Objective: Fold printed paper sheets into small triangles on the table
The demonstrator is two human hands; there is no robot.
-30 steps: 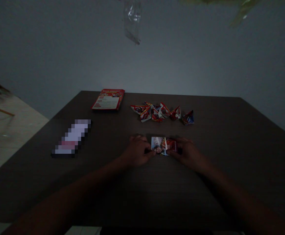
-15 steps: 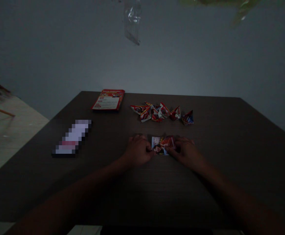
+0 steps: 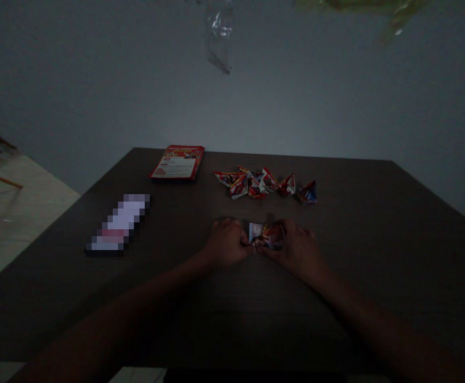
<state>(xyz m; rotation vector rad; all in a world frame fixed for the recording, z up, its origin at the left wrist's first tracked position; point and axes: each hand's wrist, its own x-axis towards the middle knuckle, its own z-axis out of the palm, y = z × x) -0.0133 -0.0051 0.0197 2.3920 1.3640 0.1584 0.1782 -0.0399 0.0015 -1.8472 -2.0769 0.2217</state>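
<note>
Between my two hands lies a small piece of printed paper [image 3: 270,234], glossy, with red, white and dark pictures on it. My left hand [image 3: 227,242] pinches its left edge near the lower corner. Around the right side of the paper my right hand [image 3: 300,247] is closed, its thumb reaching along the lower edge toward the left thumb. Behind the hands sit several folded paper pieces [image 3: 258,183], red, white and blue, pointed in shape. The dim light hides the finer folds.
A stack of red and white leaflets [image 3: 176,162] lies at the back left of the dark wooden table [image 3: 192,324]. Nearer, on the left, is a phone [image 3: 121,221] with its screen blurred out. The wall [image 3: 296,96] rises behind the table's far edge.
My right thumb has slid left along the paper's lower edge, close to my left thumb, covering more of the picture. My left hand has barely moved.
</note>
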